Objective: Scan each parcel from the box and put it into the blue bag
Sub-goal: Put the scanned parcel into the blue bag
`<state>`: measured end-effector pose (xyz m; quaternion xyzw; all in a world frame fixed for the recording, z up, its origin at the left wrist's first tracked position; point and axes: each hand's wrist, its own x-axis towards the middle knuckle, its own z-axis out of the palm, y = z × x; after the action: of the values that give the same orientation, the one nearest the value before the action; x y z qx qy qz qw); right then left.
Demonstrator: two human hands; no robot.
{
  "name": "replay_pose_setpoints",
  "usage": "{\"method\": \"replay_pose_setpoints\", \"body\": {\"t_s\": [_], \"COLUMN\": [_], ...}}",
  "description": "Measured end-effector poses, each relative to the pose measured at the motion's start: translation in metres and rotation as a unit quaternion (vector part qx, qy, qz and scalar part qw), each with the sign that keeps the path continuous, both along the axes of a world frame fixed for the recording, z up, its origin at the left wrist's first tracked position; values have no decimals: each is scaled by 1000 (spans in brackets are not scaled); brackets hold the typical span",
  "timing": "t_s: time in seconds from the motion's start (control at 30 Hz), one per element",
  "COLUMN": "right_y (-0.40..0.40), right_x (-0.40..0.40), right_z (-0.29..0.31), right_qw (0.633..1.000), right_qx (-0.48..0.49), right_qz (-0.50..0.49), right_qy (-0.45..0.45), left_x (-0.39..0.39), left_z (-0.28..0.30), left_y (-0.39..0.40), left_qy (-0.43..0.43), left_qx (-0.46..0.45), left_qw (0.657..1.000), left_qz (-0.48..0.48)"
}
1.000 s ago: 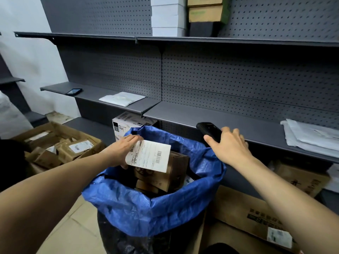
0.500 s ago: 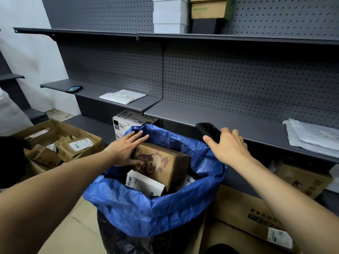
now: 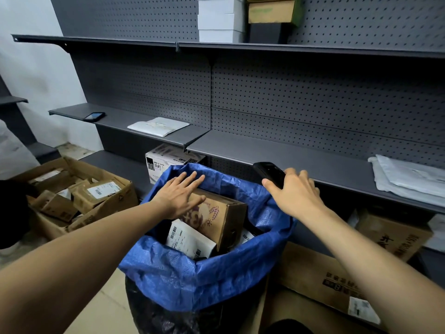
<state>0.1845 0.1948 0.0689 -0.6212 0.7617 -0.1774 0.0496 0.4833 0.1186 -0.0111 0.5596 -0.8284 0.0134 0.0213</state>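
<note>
The left hand [image 3: 179, 197] is being held flat, fingers spread, on a brown carton [image 3: 218, 213] inside the blue bag [image 3: 192, 280], probably to settle it. The scanner [image 3: 271, 173] is being gripped ready by the right hand [image 3: 297, 192]. More parcels are waiting in the box [image 3: 109, 204] at left.

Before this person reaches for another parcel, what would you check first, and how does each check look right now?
1. Left hand free: ok, fingers straight, holding nothing.
2. Right hand holds the scanner: ok.
3. White-labelled parcel inside the blue bag: ok.
4. Bag has room: not ok, brown box reaches the rim.
5. Parcels left in the open carton: ok, several.
</note>
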Motion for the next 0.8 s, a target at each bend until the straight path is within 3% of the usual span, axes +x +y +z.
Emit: {"method": "replay_pose_setpoints", "body": {"t_s": [0.4, 0.8], "right_y": [25, 50], "right_x": [-61, -132], "right_z": [24, 49], "right_qw": [998, 993], "right_qx": [-7, -23], "right_qz": [-54, -99], "right_qy": [-14, -64], "left_x": [-130, -227], "left_z": [18, 54], "left_y": [-2, 3], "left_qy": [80, 171], "left_qx": [-41, -10], "left_qw": [994, 981], "left_qz": [-69, -94]}}
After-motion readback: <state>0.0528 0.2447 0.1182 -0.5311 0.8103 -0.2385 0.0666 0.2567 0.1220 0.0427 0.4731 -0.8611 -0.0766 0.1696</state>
